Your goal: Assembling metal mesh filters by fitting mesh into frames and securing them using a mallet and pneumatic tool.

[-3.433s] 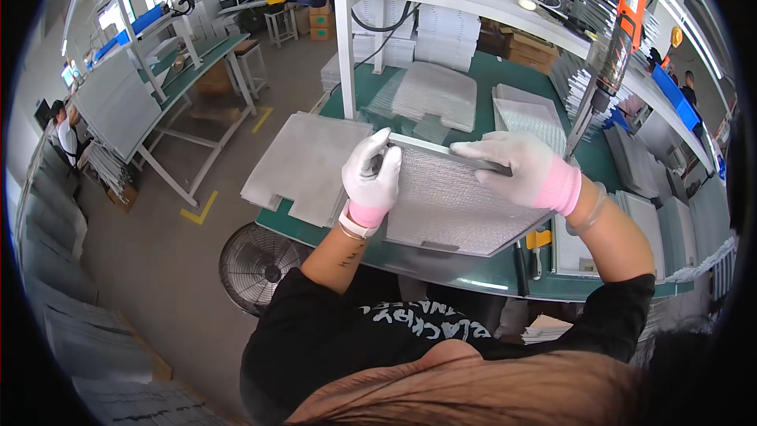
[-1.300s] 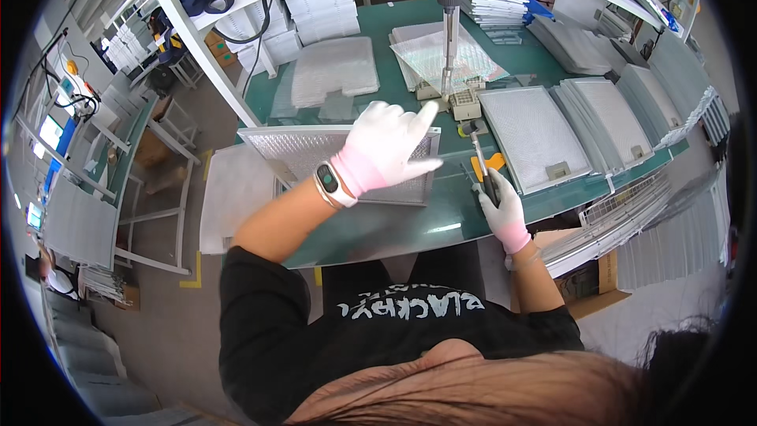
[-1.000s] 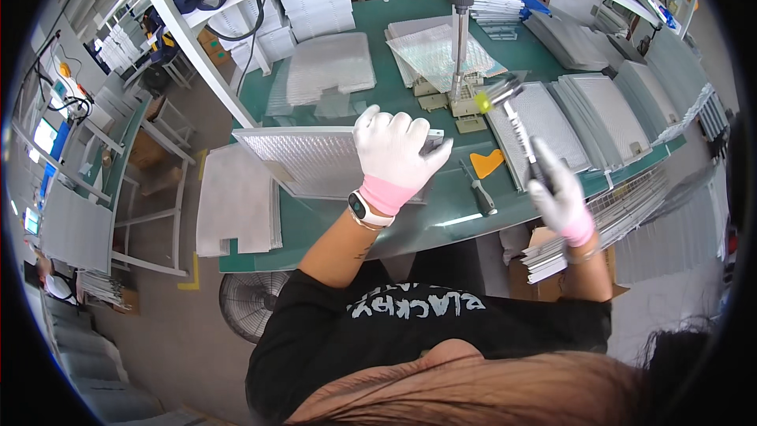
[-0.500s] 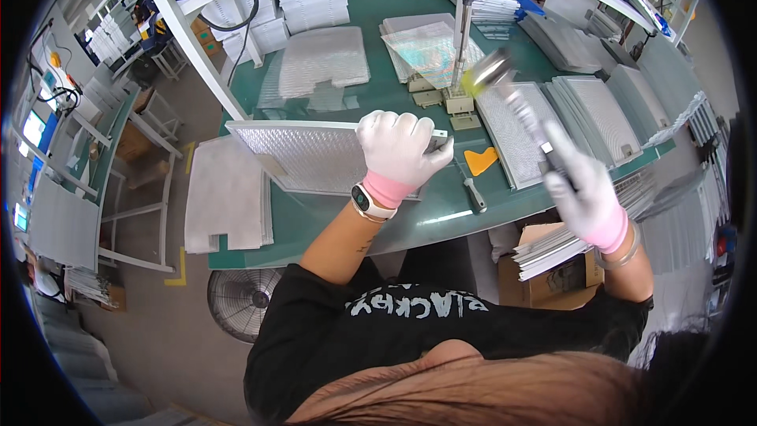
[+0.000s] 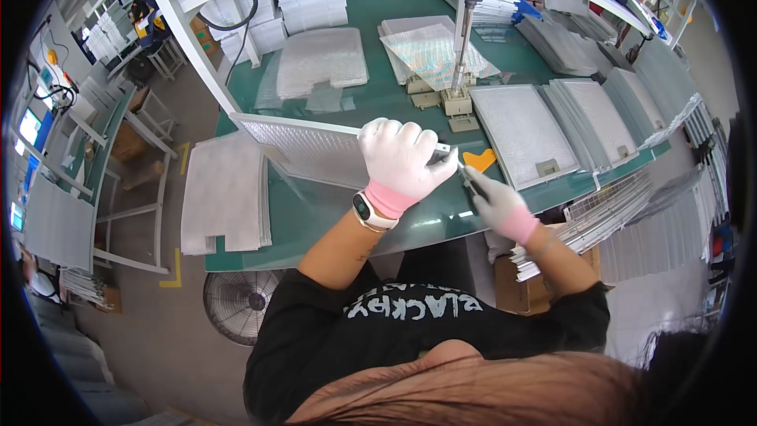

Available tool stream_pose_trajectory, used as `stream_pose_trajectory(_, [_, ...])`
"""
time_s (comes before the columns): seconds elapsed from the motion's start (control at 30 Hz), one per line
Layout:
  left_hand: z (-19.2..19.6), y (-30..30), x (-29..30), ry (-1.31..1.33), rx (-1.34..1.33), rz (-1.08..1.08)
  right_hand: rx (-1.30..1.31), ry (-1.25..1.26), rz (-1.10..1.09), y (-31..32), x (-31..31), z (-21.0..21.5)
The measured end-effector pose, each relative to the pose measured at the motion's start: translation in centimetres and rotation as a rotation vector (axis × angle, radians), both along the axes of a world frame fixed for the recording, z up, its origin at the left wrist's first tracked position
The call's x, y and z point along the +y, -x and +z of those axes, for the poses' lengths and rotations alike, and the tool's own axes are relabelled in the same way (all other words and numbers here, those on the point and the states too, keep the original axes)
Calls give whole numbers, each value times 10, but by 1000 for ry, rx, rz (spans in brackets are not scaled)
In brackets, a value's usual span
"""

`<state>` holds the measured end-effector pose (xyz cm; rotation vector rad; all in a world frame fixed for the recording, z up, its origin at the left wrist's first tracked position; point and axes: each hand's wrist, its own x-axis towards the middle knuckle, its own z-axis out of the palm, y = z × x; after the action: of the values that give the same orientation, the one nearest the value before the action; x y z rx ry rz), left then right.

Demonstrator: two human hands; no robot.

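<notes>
A silver framed mesh panel (image 5: pixel 303 150) stands tilted on its long edge over the table. My left hand (image 5: pixel 400 159), in a white glove with a pink cuff, is closed round the panel's right end. Close to that corner, my right hand (image 5: pixel 502 207), gloved alike, grips a dark-handled tool (image 5: pixel 478 189) with a slim pale shaft. The tool's far end meets or passes behind the left fingertips, so I cannot make out its tip. Just beyond the right hand lies an orange plastic scraper (image 5: pixel 479 160).
A drill spindle (image 5: pixel 464 39) hangs over small metal blocks (image 5: pixel 457 102) on the green table (image 5: pixel 347 248). Framed panels (image 5: pixel 524 134) lie at the right, pale mesh sheets (image 5: pixel 225 193) at the left. A floor fan (image 5: pixel 240 308) stands below, beside an open carton (image 5: pixel 516 284).
My right hand has come left and inward to the panel's corner. The yellow-headed mallet it was swinging no longer shows. The screwdriver's former spot is now covered by that hand.
</notes>
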<state>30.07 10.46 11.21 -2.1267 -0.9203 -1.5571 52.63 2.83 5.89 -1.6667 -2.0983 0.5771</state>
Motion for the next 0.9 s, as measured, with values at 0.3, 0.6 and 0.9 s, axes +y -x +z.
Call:
stream_pose_trajectory(0.3, [-5, -4, -4, -51, -3, 13, 654, -1097, -21, 57, 110, 140])
stream_pose_trajectory(0.6, [-2, -11, 20, -26, -6, -40, 1471, -324, 328, 75, 135, 268])
stream_pose_trajectory(0.9, [1, -12, 26, -29, 1, -52, 1682, -520, 612, 66, 134, 270])
